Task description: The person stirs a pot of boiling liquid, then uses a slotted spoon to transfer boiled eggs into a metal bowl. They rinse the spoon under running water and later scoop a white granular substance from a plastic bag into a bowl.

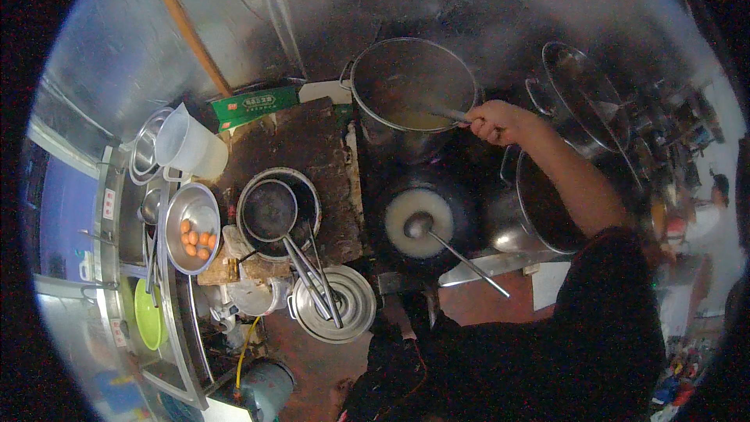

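Observation:
My right hand (pixel 497 122) is closed around a metal handle (pixel 448 112) that reaches over the large steel pot (pixel 394 124). What sits on the far end of that handle is hidden by steam or liquid. Below this pot, a dark wok (pixel 378 246) holds cloudy pale liquid. A metal ladle (pixel 469 262) rests in the wok, its bowl in the liquid and its handle slanting out to the lower right. Another large pot (pixel 527 225) stands to the right, partly behind my forearm. My left hand is not in view.
At left are a steel bowl of brown eggs (pixel 198 211), a plastic measuring jug (pixel 190 146) and a green basin (pixel 149 316). Strainers (pixel 270 211) lie over a pot beside a round lid (pixel 351 322). A gas cylinder (pixel 266 387) stands low; a large lid (pixel 586 94) leans at upper right.

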Demonstrator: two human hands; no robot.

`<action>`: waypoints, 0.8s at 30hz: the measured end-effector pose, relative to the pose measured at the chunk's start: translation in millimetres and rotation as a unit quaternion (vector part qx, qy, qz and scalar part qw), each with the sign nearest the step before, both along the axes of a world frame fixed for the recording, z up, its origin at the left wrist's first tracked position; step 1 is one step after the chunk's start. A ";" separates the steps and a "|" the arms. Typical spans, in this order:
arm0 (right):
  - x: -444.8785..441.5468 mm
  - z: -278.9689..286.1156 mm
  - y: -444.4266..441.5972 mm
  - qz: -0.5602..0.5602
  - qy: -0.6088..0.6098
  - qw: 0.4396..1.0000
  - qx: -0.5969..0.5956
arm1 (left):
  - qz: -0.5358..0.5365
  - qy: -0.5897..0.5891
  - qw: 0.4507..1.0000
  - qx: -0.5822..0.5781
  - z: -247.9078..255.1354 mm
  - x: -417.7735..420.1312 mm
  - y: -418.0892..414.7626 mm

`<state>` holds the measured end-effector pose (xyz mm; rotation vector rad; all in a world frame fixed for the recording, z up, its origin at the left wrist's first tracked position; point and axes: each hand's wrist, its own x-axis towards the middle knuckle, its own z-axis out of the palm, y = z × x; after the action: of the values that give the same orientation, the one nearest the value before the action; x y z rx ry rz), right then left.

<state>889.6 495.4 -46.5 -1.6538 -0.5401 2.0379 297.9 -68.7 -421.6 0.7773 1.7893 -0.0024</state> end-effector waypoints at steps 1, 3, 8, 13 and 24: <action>1.9 1.0 -2.5 -0.003 -0.009 1.000 0.012 | 0.007 -0.006 1.000 0.003 1.3 1.5 3.1; 5.1 5.7 -8.6 -0.007 -0.027 0.999 0.034 | 0.022 -0.017 1.000 0.007 3.6 3.6 7.2; -0.8 22.5 -16.3 -0.018 -0.055 0.996 0.060 | 0.078 -0.070 0.994 0.015 1.1 7.2 9.9; 18.6 70.4 -64.5 0.131 -0.253 0.939 0.192 | 0.233 -0.158 0.959 -0.024 11.8 7.8 16.7; -76.8 135.0 -63.6 0.101 -0.196 0.946 0.239 | 0.368 -0.197 0.908 0.008 -43.8 26.7 -41.5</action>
<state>812.7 431.7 88.5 -1.7415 -1.2767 1.5250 324.6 -110.1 -465.3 0.0554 1.5878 0.6267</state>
